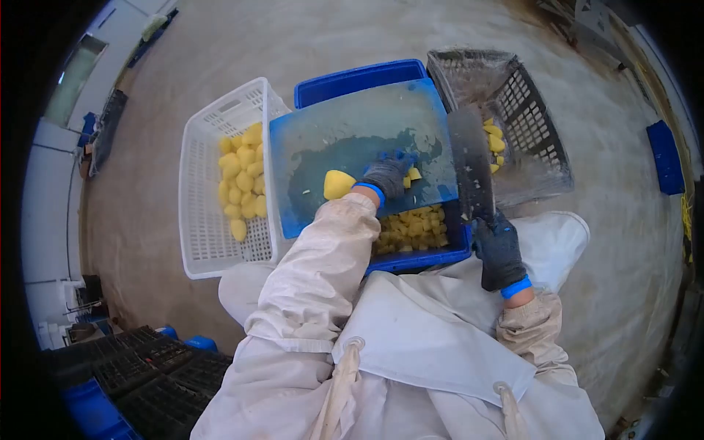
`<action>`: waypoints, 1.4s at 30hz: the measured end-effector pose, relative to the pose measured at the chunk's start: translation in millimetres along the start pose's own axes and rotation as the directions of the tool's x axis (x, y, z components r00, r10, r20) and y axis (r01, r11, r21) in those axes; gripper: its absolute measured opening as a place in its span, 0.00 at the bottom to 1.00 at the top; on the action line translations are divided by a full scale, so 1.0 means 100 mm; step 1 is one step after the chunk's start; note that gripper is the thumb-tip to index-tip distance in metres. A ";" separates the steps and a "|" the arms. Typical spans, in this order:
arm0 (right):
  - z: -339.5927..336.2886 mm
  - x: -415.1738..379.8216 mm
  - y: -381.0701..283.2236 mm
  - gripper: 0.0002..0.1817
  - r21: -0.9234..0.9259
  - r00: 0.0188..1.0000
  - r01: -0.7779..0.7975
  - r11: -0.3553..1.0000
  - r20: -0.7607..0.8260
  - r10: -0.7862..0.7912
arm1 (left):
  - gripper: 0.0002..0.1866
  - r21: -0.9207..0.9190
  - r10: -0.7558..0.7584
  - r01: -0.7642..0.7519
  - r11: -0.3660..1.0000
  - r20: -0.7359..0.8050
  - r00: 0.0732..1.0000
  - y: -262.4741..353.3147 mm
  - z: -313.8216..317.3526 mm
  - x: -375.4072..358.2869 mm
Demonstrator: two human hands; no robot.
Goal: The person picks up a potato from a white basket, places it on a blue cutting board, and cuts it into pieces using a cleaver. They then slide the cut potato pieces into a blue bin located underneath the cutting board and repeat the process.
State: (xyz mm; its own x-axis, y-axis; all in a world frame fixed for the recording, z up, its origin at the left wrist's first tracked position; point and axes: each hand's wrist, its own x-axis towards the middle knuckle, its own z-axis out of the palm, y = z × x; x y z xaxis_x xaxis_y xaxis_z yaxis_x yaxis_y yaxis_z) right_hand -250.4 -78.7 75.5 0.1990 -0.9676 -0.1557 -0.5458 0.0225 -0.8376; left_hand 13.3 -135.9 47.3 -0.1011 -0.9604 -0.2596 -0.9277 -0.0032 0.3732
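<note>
My left hand point(386, 176), in a dark glove with blue fingertips, curls over cut potato pieces point(413, 174) on the blue cutting board point(352, 110); its fingers partly hide them. Just left of that hand, a peeled yellow potato point(338, 185) lies on the board. My right hand point(499, 253), gloved the same way, is closed round the handle of a big, broad-bladed knife point(471, 158). The blade stands along the board's right edge, clear of the potato pieces. Below the board's near edge, a blue bin point(422, 260) holds many potato cubes point(413, 229).
On the left stands a white crate point(192, 183) with peeled potatoes point(244, 172). A dark, plastic-lined crate point(546, 110) at right holds some potato pieces point(495, 139). Behind the board shows a blue bin's rim point(359, 77). Dark crates point(147, 367) lie at lower left.
</note>
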 end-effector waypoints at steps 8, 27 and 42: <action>0.01 0.03 0.06 0.12 0.131 0.994 -0.085 0.988 0.077 0.075 | 0.31 0.222 0.456 -0.441 0.870 -0.021 0.890 0.08 0.29 -0.84; 0.42 0.04 -0.37 0.12 -0.012 0.972 0.082 0.997 0.223 -0.077 | 0.44 0.449 0.106 -0.107 0.887 0.029 0.994 -0.83 0.39 -0.89; 0.37 -0.02 -0.22 0.09 0.249 0.978 -0.119 0.961 0.199 0.069 | 0.30 -0.762 0.099 0.004 -0.648 -0.079 0.992 -0.62 -0.14 -1.23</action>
State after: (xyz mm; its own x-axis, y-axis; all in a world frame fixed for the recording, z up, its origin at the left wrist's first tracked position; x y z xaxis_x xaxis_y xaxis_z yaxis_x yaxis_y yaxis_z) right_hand -209.2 -67.7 75.0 0.3186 -0.8942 -0.3145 -0.3459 0.1992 -0.9169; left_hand 87.8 -21.1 68.5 -0.1635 -0.9750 -0.1502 0.8743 -0.2138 0.4358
